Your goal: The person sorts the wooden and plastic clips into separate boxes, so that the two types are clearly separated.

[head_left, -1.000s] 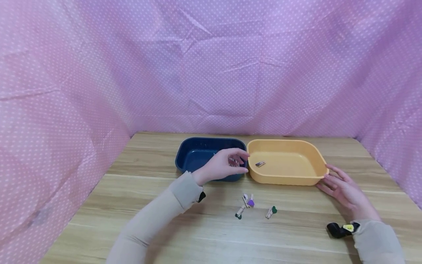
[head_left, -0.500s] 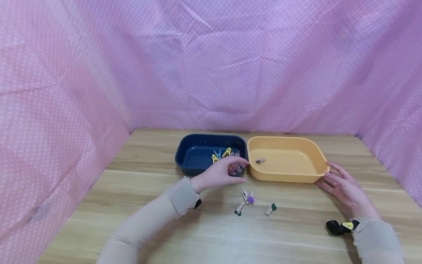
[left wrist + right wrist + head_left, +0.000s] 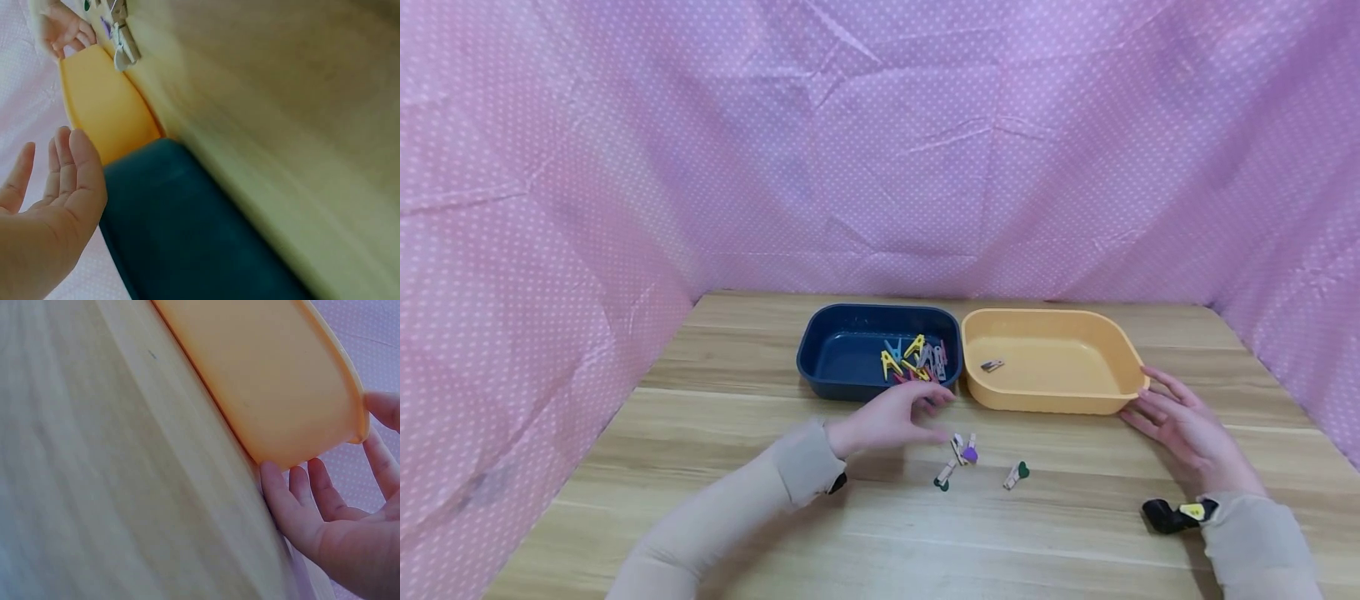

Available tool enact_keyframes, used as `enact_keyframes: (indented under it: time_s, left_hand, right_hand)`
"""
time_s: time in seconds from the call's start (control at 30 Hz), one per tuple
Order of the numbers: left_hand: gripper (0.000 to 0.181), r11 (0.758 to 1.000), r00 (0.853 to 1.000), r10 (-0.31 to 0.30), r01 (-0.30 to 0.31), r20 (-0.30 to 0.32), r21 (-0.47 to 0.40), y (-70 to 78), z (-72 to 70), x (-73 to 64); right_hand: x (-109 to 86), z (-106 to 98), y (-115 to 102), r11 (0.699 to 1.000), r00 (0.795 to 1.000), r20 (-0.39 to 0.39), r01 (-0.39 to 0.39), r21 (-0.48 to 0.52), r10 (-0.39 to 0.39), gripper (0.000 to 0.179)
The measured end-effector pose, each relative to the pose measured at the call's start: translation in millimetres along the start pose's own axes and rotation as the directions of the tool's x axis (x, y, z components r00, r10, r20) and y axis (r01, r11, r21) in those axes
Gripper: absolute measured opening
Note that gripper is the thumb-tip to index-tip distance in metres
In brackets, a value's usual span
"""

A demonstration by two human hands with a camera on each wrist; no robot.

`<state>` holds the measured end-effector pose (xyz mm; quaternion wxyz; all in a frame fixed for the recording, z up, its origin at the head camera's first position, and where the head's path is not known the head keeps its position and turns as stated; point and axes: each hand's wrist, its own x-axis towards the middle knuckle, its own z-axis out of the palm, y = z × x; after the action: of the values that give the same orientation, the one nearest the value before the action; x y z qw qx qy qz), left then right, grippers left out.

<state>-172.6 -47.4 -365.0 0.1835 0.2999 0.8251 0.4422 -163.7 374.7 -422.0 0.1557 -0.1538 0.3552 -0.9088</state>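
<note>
My left hand (image 3: pixel 887 417) hovers over the table just in front of the dark blue tray (image 3: pixel 831 385), fingers loosely bent and holding nothing. The left wrist view shows its palm and straight fingers (image 3: pixel 65 165). Several yellow, blue, red and grey plastic clothespins (image 3: pixel 891 364) lie in the tray's right part. My right hand (image 3: pixel 1183 433) touches the yellow tray (image 3: pixel 1052 402) at its front right corner with extended fingertips. One small wooden clothespin (image 3: pixel 992 365) lies inside that tray. On the table are small wooden clothespins, with a purple heart (image 3: pixel 971 454) and a green heart (image 3: pixel 1023 471) among their decorations.
Both trays stand side by side near the back of the wooden table (image 3: pixel 880 542). Behind and around it hangs a pink dotted cloth (image 3: pixel 880 167). A black wrist strap device (image 3: pixel 1168 518) sits at my right sleeve.
My left hand has moved from over the blue tray back toward me and slightly left, uncovering the clothespins inside. The right hand stays at the yellow tray's corner.
</note>
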Motion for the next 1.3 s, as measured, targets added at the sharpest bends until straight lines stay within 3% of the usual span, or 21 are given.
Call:
enact_keyframes:
  time_s: [0.17, 0.43, 0.7, 1.0, 1.3]
  left_hand:
    - [0.050, 0.998, 0.997, -0.065, 0.065, 0.031, -0.003, -6.2, 6.4, -2.3]
    - [0.058, 0.989, 0.992, -0.099, 0.090, 0.080, 0.113, -9.5, 14.4, -3.8]
    - [0.062, 0.979, 0.975, -0.163, 0.140, 0.150, 0.148, -4.5, 20.4, -1.8]
    - [0.065, 0.961, 0.951, -0.232, 0.193, 0.205, 0.196, -4.4, 27.6, 1.2]
    - [0.060, 0.960, 0.954, -0.212, 0.164, 0.211, 0.225, -1.6, 33.0, 4.5]
  right_hand:
    - [-2.2, 3, 0, 1.000, 0.999, -0.045, -0.005, -0.021, 0.004, 0.046]
    - [-2.7, 4, 1, 0.999, 0.999, -0.044, -0.001, -0.035, -0.001, 0.047]
    - [-1.1, 1, -1, 1.000, 1.000, -0.023, 0.002, -0.028, -0.002, 0.047]
    - [-0.3, 4, -1, 0.999, 0.997, -0.076, -0.012, -0.050, 0.009, 0.045]
    - [-0.9, 9, -3, 0.999, 0.996, -0.085, -0.010, -0.043, 0.007, 0.044]
